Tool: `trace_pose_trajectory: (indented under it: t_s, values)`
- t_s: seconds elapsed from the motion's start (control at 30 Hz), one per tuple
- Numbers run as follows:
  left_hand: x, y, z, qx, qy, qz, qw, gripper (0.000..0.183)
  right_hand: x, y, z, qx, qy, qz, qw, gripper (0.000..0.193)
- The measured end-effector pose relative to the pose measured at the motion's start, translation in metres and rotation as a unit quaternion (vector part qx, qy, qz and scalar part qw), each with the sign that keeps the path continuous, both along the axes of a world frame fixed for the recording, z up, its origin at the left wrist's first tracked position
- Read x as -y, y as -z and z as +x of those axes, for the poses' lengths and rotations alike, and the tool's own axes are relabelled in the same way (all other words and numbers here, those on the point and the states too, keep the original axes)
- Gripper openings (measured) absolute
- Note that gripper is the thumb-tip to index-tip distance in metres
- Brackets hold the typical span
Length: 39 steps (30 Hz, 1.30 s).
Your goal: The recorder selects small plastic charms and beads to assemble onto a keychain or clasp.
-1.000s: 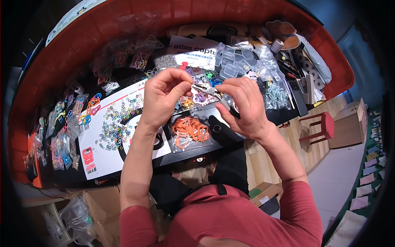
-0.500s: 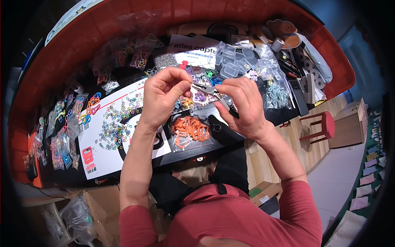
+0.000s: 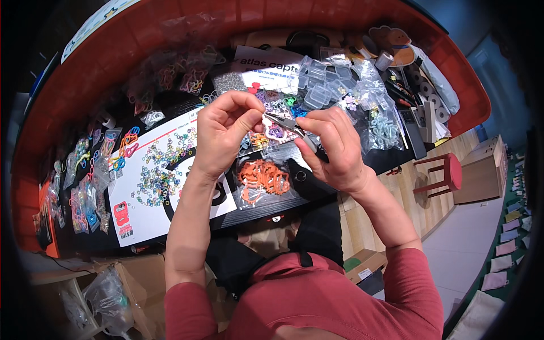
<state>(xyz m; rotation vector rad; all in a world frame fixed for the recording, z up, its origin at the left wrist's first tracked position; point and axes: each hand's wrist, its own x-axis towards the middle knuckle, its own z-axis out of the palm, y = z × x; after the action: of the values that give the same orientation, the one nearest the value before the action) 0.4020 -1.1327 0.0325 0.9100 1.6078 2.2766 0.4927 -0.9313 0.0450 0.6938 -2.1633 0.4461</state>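
My left hand [image 3: 228, 129] is raised over the table, thumb and forefinger pinched at the top of a white outline-shaped charm [image 3: 267, 128]. The charm hangs below the fingertips, its middle open so the trays behind show through. In my right hand [image 3: 335, 144] is a pair of pliers [image 3: 288, 122] with slim metal jaws. The jaw tips point left and meet the charm's top beside my left fingertips. Whatever small part lies between the tips is too small to make out. Under the hands sits a bag of orange outline-shaped pieces [image 3: 263, 178].
A white sheet [image 3: 133, 195] on the left carries many small coloured rings [image 3: 156, 181]. Bags of colourful pieces [image 3: 85, 198] line the far left. Clear plastic boxes [image 3: 320, 93] and a bag of pale blue rings [image 3: 384, 130] lie on the right. A red stool [image 3: 450, 171] stands beyond the table.
The white charm has turned a little beneath my left fingertips. The pliers have shifted slightly at its top; both hands stay in nearly the same place.
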Motion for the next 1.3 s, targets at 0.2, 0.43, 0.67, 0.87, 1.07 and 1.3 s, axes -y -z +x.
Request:
trace_pose_trajectory:
  t_s: [0.2,0.43,0.67,0.87,1.07,1.3]
  values:
    - [-0.001,-0.001,0.002,0.002,-0.005,0.003,1.0,0.005,0.001,0.002,0.002,0.005,-0.004,-0.013,1.0,0.034]
    - [-0.004,-0.001,0.002,-0.001,-0.018,0.004,1.0,0.005,0.005,0.004,0.004,0.072,-0.02,-0.102,0.992,0.035]
    - [-0.005,-0.005,0.003,0.007,-0.034,0.009,0.999,0.008,0.008,-0.003,0.012,0.089,0.0,-0.162,0.983,0.036]
    - [-0.005,-0.004,0.001,0.017,-0.04,0.008,0.999,0.01,0.013,0.0,0.011,0.156,-0.017,-0.244,0.957,0.03]
    - [-0.005,-0.004,0.001,0.027,-0.049,0.004,0.998,0.014,0.02,0.013,0.011,0.253,-0.057,-0.381,0.887,0.028]
    - [-0.004,0.0,-0.001,0.008,-0.032,0.004,0.999,0.02,0.024,0.014,0.027,0.316,-0.094,-0.503,0.799,0.025]
